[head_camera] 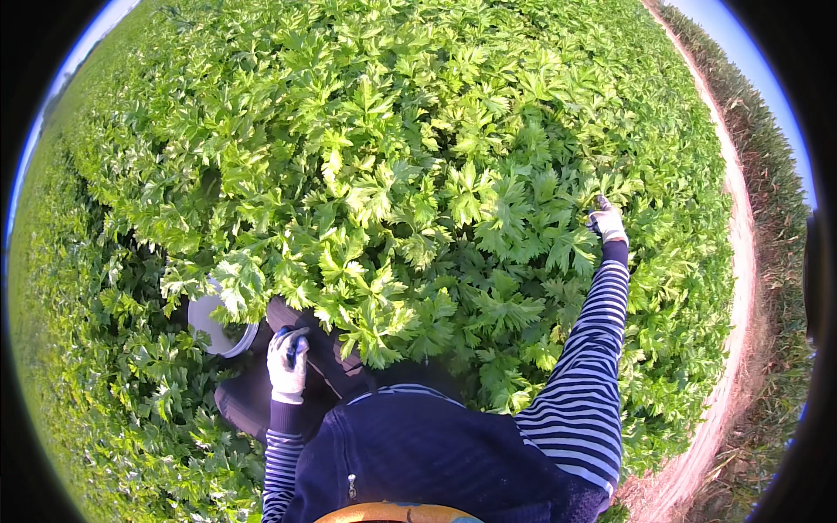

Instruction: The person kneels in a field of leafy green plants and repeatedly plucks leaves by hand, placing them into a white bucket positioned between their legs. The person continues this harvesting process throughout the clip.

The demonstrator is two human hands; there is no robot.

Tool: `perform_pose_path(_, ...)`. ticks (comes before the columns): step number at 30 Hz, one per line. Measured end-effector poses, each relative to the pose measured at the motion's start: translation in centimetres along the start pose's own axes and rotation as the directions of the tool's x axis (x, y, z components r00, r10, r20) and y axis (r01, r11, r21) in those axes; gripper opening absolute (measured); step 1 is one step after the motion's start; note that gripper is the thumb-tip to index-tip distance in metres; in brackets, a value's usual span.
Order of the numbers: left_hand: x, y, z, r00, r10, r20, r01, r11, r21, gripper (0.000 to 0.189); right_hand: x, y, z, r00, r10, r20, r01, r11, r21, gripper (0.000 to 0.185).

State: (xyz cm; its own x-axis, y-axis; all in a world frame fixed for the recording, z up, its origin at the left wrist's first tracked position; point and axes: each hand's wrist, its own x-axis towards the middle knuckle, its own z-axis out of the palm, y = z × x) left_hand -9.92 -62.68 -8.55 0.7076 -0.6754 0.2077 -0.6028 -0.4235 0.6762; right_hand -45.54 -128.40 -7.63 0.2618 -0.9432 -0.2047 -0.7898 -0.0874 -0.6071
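Observation:
Leafy celery plants (392,196) spread densely before me. My right hand (608,222), in a white glove with dark-coated fingers, reaches far out to the right among the leaves. Its fingers are bent and touch the foliage; whether they grip a stalk is unclear. Close to my body, my left hand (288,363) is raised in a similar glove with its fingers curled in. A dark blue patch shows at those fingers, and I cannot tell glove coating from a held thing. Just left of it, a white plastic bucket (204,317) leans among the plants, partly covered by leaves.
My bent leg in dark trousers (245,392) is beside the bucket. A pale dirt track (739,261) runs along the right edge of the crop. Beyond it stands a row of tall, brownish-green plants (771,150). Low green crop (72,314) continues to the left.

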Motion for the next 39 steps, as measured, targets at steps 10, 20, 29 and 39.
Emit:
perform_pose_path(10, 0.1, 0.3, 0.0, 1.000, 0.004, 0.012, -0.004, 1.000, 0.007, 0.022, -5.1, -5.0, 0.0, 0.787, -0.420, -0.452, 0.121, 0.824, -0.553, 0.022)
perform_pose_path(20, -0.2, -0.6, -0.7, 0.998, 0.034, 0.054, -0.029, 0.994, -0.106, 0.026, -22.5, -34.5, 3.1, 0.747, -0.659, 0.086, 0.538, 0.675, 0.506, 0.028)
perform_pose_path(29, -4.0, -5.3, -5.6, 0.979, -0.129, -0.158, 0.109, 0.986, -0.127, 0.026, -38.5, -51.4, 31.3, 0.045, -0.736, 0.675, 0.149, 0.674, 0.724, 0.026)
perform_pose_path(39, -6.3, -12.0, -10.8, 0.855, -0.382, -0.351, 0.349, 0.924, -0.155, 0.028, -48.2, -47.3, 59.3, 0.084, -0.692, 0.717, 0.813, 0.464, 0.352, 0.063)
